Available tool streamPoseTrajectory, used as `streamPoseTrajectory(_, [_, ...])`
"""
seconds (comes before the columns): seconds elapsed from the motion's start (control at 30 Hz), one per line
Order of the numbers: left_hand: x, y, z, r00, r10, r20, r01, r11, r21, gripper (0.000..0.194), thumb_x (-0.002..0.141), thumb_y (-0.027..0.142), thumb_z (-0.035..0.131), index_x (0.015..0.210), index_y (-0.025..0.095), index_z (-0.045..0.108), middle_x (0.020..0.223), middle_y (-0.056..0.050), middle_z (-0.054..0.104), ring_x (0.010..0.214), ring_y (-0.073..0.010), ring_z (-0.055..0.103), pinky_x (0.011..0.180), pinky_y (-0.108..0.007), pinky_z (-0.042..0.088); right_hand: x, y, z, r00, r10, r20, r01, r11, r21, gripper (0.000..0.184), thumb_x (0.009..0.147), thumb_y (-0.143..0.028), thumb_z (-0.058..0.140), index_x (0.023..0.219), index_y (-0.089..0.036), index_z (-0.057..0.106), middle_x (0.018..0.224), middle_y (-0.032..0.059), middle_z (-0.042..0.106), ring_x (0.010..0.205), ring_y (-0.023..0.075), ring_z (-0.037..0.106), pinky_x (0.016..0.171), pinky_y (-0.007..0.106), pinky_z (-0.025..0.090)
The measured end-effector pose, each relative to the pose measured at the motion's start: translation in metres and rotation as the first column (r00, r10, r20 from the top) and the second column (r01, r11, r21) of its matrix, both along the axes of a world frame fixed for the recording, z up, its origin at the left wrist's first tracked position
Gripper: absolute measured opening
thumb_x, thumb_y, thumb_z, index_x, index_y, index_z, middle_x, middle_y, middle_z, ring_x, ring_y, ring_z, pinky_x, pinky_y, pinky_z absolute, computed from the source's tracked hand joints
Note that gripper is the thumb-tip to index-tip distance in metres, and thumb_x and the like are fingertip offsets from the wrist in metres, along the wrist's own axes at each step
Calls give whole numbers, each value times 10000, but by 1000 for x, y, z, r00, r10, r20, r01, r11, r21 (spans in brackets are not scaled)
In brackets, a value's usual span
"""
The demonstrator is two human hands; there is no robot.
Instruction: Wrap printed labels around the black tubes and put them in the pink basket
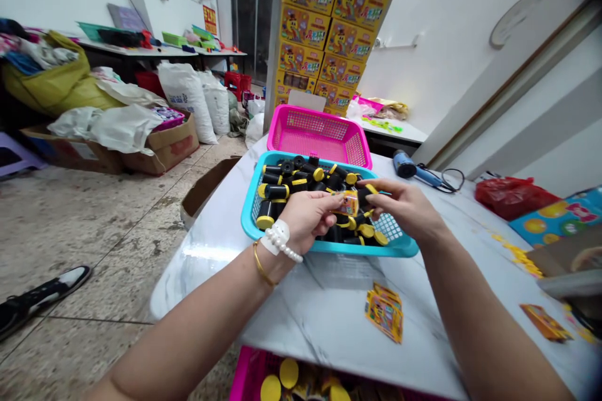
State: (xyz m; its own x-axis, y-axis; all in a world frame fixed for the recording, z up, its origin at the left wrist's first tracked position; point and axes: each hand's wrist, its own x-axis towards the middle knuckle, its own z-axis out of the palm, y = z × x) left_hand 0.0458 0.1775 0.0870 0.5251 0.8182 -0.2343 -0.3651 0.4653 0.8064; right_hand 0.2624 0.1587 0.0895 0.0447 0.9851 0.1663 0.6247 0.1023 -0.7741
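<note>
Over the blue basket, my left hand pinches a small orange printed label. Close beside the label, my right hand grips a black cylinder with a yellow cap between thumb and fingers. Whether the label touches the cylinder I cannot tell. Many similar black cylinders with yellow caps lie jumbled in the basket below both hands. On the marble-patterned table, nearer me, lies a small pile of orange printed labels.
Behind the blue basket stands a pink basket. A blue heat gun and a red plastic bag lie to the right. Stacked yellow boxes rise at the back. A pink crate sits below the table's front edge.
</note>
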Motion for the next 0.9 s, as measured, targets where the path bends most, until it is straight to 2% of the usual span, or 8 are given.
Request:
streamPoseTrajectory(0.07, [0,1,0,999,-3,50,5,999,-46,133,897,63,644,781,47,707,720,-36,648,404,29,407,350,-88,205,-2,-17,-5,901,46,-431,-17,997,70,349,798,-380,733,1109,-221,740,955,47,763,681,161,688,581,280,571])
streamPoseTrajectory(0.13, [1,1,0,996,-2,84,8,998,-66,157,899,39,623,761,40,699,697,-22,621,402,34,397,347,-79,205,-10,-28,-9,795,90,-600,-19,992,124,294,788,-380,766,1046,-239,758,949,40,766,719,165,700,594,278,588])
streamPoseTrajectory(0.17, [1,0,0,995,-7,96,13,998,-69,167,902,36,617,754,38,696,694,-19,613,402,35,396,345,-77,203,-15,-31,-11,776,100,-623,-13,990,143,284,792,-383,772,1037,-239,762,946,42,769,738,172,706,614,290,601])
streamPoseTrajectory(0.27, [2,-1,2,993,-22,119,31,997,-74,184,910,48,612,745,38,692,718,-28,622,402,39,390,336,-74,190,-27,-33,-15,805,61,-590,63,980,187,304,789,-384,796,1045,-223,768,961,50,778,773,190,721,694,344,633])
streamPoseTrajectory(0.43, [1,1,1,988,-29,151,44,994,-96,156,903,62,630,756,58,681,729,-29,637,395,36,378,326,-81,183,-33,-34,-15,885,-72,-461,226,930,289,303,765,-358,820,1024,-207,775,950,45,781,765,185,729,746,358,643])
streamPoseTrajectory(0.63, [2,2,-3,978,-55,202,69,995,-65,191,922,70,597,735,78,634,671,13,583,374,27,370,321,-90,197,-39,-45,-14,959,-102,-263,199,906,373,291,806,-326,781,1071,-207,749,987,59,779,868,202,743,858,369,622])
streamPoseTrajectory(0.8, [2,1,-6,981,-58,187,64,998,-28,126,899,95,649,774,74,653,680,16,584,403,27,400,349,-76,239,-45,-46,-12,924,54,-378,88,934,347,260,830,-326,765,1062,-221,714,1091,76,785,937,221,768,830,363,643])
streamPoseTrajectory(0.9, [2,1,-6,982,-60,177,66,997,-29,106,887,121,673,793,72,664,730,-9,620,427,24,421,342,-80,213,-43,-44,-14,921,91,-378,72,916,395,262,811,-295,792,1041,-227,687,1085,68,789,967,222,770,878,374,638])
